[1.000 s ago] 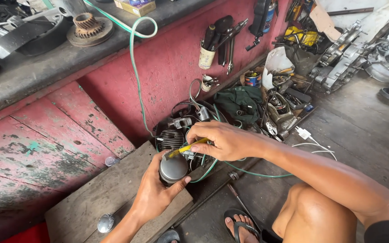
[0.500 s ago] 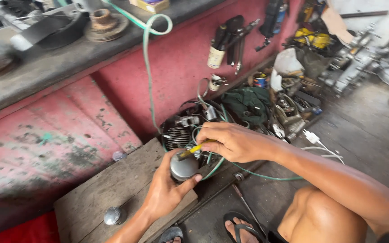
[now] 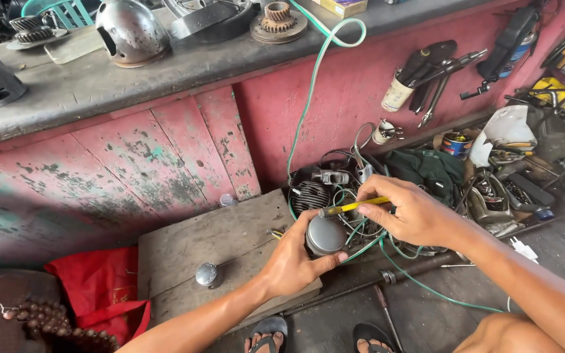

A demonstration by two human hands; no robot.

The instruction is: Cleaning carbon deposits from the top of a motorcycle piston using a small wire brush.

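My left hand point(image 3: 293, 259) grips a round grey metal piston point(image 3: 325, 234) and holds it against the edge of a low wooden block point(image 3: 214, 242). Just above it, my right hand point(image 3: 408, 210) pinches a thin yellow-handled tool point(image 3: 352, 207). The tool's tip points left, right over the piston's top. A small shiny metal cap point(image 3: 206, 274) lies on the block, left of my left hand.
A finned engine cylinder point(image 3: 311, 195) and tangled wires sit behind the piston. A green hose point(image 3: 308, 98) runs down the red wall from a cluttered bench point(image 3: 138, 72) with gears and a chrome shell. Tools and a green cloth point(image 3: 429, 168) lie right. A red cloth point(image 3: 102, 287) is left.
The view has swung left and down, so the hands sit more to the right. Both hands keep their hold on piston and tool, the tool still at the piston's top.
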